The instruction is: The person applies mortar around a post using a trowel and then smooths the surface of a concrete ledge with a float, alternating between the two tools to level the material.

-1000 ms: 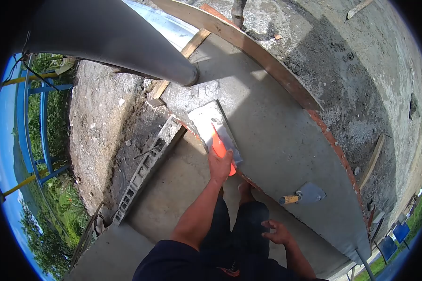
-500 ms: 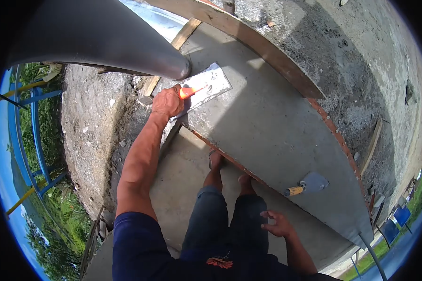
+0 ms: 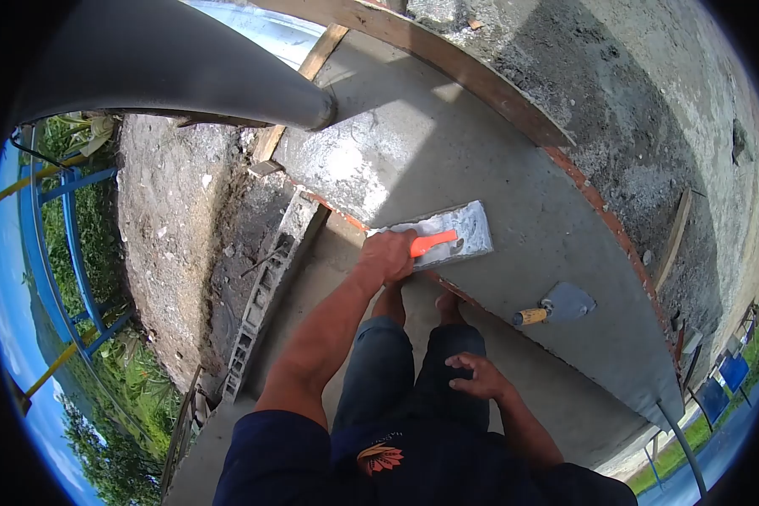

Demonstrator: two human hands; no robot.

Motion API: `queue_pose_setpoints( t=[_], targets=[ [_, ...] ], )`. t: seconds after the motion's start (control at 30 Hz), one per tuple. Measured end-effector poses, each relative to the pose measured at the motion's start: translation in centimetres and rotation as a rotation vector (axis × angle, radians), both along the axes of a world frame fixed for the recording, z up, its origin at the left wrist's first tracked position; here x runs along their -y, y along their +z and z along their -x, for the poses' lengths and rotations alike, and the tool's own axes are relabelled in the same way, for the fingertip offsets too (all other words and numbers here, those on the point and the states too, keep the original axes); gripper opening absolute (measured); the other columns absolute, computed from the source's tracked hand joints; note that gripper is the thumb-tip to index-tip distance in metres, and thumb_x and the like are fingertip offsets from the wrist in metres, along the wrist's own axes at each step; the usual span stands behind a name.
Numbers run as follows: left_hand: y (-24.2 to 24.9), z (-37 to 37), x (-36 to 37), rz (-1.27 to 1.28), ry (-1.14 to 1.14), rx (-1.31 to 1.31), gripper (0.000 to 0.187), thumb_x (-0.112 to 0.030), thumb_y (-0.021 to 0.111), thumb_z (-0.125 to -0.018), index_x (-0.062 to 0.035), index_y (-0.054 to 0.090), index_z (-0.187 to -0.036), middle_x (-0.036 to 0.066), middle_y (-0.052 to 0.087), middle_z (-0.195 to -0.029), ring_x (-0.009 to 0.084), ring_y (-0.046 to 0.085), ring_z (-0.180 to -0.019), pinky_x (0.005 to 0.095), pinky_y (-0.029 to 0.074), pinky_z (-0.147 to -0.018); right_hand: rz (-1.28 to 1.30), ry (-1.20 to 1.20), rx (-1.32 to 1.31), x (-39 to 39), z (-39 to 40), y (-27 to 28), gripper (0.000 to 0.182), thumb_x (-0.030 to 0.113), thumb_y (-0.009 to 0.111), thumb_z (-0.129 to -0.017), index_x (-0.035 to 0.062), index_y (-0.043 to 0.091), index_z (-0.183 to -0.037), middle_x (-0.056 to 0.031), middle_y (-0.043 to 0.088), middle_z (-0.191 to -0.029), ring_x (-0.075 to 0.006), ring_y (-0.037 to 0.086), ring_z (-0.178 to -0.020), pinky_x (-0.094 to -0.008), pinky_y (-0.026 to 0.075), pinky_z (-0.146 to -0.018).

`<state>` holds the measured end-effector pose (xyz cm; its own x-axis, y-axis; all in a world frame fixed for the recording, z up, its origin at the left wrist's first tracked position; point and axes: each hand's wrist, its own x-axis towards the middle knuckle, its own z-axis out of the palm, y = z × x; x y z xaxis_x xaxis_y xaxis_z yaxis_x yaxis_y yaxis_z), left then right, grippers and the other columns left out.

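Observation:
My left hand (image 3: 388, 255) is wrapped round the orange handle of a flat rectangular float (image 3: 476, 228), whose top is smeared with pale cement. The float lies on the smooth grey concrete surface (image 3: 514, 202), beside its near edge above my feet. My right hand (image 3: 478, 376) hangs in front of my right thigh, fingers apart, holding nothing. On the concrete to the right rests a pointed trowel (image 3: 567, 302) with a yellowish wooden handle.
A thick dark pole (image 3: 202, 72) slants in from the upper left. Curved formwork board (image 3: 447, 55) borders the concrete's far side. Hollow blocks (image 3: 266, 291) line the lower step on the left. Blue metal framing (image 3: 72, 244) stands at far left, and a thin pipe (image 3: 681, 447) at lower right.
My left hand has moved the float right and nearer to me, away from the pole's lower end. My right hand has shifted slightly left and up. The trowel still lies on the concrete.

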<state>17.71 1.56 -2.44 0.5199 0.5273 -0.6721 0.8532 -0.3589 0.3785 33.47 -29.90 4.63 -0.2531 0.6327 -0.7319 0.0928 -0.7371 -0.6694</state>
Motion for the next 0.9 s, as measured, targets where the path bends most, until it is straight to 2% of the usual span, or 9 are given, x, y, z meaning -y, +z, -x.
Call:
queue_pose_setpoints(
  t=[0.07,0.2,0.3,0.4,0.43,0.6,0.67,0.8,0.9],
  targets=[
    [0.2,0.4,0.9,-0.045,0.015,0.048,0.023,-0.03,0.058,-0.084,-0.011,0.062,-0.097,0.022,0.068,-0.088,0.0411,0.066,-0.089,0.0502,0.053,-0.079,0.022,-0.007,0.042,1.1,-1.5,0.6,0.048,0.015,0.076,-0.076,-0.0003,0.06,-0.119,-0.0118,0.064,-0.114,-0.0241,0.061,-0.109,-0.0367,0.049,-0.091],
    [1.4,5.0,-8.6,-0.302,0.263,-0.056,0.031,-0.037,0.062,-0.083,-0.0116,0.064,-0.101,0.019,0.07,-0.094,0.0398,0.066,-0.091,0.0482,0.053,-0.078,0.134,-0.127,0.078,5.4,-4.7,0.6,0.048,0.014,0.076,-0.076,-0.0013,0.06,-0.119,-0.0118,0.065,-0.114,-0.0246,0.062,-0.108,-0.0375,0.048,-0.096],
    [-7.0,9.5,-12.3,-0.379,0.115,0.087,0.026,-0.025,0.064,-0.08,-0.0096,0.065,-0.101,0.019,0.069,-0.099,0.0393,0.065,-0.095,0.0452,0.053,-0.083,0.171,-0.202,0.043,8.1,-5.1,-0.9,0.048,0.014,0.076,-0.077,-0.0016,0.06,-0.119,-0.0118,0.065,-0.114,-0.0241,0.062,-0.108,-0.0374,0.047,-0.097],
    [-1.7,2.1,-6.4,-0.207,0.193,-0.103,0.025,-0.026,0.06,-0.083,-0.0127,0.067,-0.102,0.017,0.069,-0.102,0.0366,0.066,-0.097,0.0426,0.052,-0.083,0.19,-0.246,-0.039,8.7,-4.5,-1.8,0.047,0.014,0.075,-0.078,0.0002,0.06,-0.12,-0.0114,0.064,-0.114,-0.0236,0.06,-0.108,-0.0369,0.047,-0.095],
    [-2.2,0.6,-3.5,-0.117,0.287,-0.001,0.025,-0.026,0.059,-0.083,-0.0119,0.066,-0.102,0.019,0.069,-0.102,0.0387,0.065,-0.098,0.0449,0.052,-0.084,0.193,-0.266,-0.071,8.6,-3.9,-1.7,0.047,0.014,0.075,-0.078,0.0011,0.061,-0.121,-0.0112,0.064,-0.115,-0.0234,0.06,-0.109,-0.0366,0.047,-0.094],
    [-0.4,-8.3,10.1,0.088,-0.044,0.052,0.024,-0.026,0.054,-0.086,-0.0115,0.061,-0.103,0.021,0.068,-0.096,0.0419,0.065,-0.093,0.0508,0.051,-0.085,0.192,-0.236,-0.112,7.1,-3.0,-0.8,0.046,0.013,0.074,-0.078,-0.0005,0.06,-0.12,-0.0115,0.064,-0.114,-0.0236,0.06,-0.109,-0.0372,0.047,-0.096],
    [-0.4,-7.9,11.0,0.073,0.005,0.093,0.024,-0.026,0.054,-0.086,-0.011,0.06,-0.103,0.022,0.068,-0.095,0.0425,0.065,-0.092,0.0511,0.051,-0.083,0.19,-0.272,-0.101,7.9,-3.6,0.3,0.045,0.012,0.073,-0.078,-0.0005,0.06,-0.119,-0.0112,0.064,-0.114,-0.0235,0.06,-0.109,-0.0371,0.047,-0.095],
    [1.9,-2.6,5.3,-0.167,0.217,0.129,0.018,-0.02,0.059,-0.083,-0.0086,0.061,-0.096,0.023,0.067,-0.086,0.0437,0.065,-0.086,0.0504,0.053,-0.077,0.229,-0.361,-0.055,11.1,-7.2,0.5,0.043,0.01,0.071,-0.078,-0.0001,0.061,-0.118,-0.0098,0.064,-0.113,-0.022,0.06,-0.108,-0.0357,0.049,-0.093],
    [1.5,2.6,-2.2,-0.256,0.449,0.111,0.027,-0.025,0.064,-0.084,-0.0066,0.067,-0.103,0.018,0.07,-0.095,0.0363,0.067,-0.091,0.0415,0.053,-0.081,0.281,-0.433,-0.07,13.0,-8.3,-0.3,0.041,0.006,0.069,-0.078,0.0003,0.061,-0.118,-0.0087,0.063,-0.113,-0.0202,0.059,-0.106,-0.0337,0.05,-0.091]
  ],
)
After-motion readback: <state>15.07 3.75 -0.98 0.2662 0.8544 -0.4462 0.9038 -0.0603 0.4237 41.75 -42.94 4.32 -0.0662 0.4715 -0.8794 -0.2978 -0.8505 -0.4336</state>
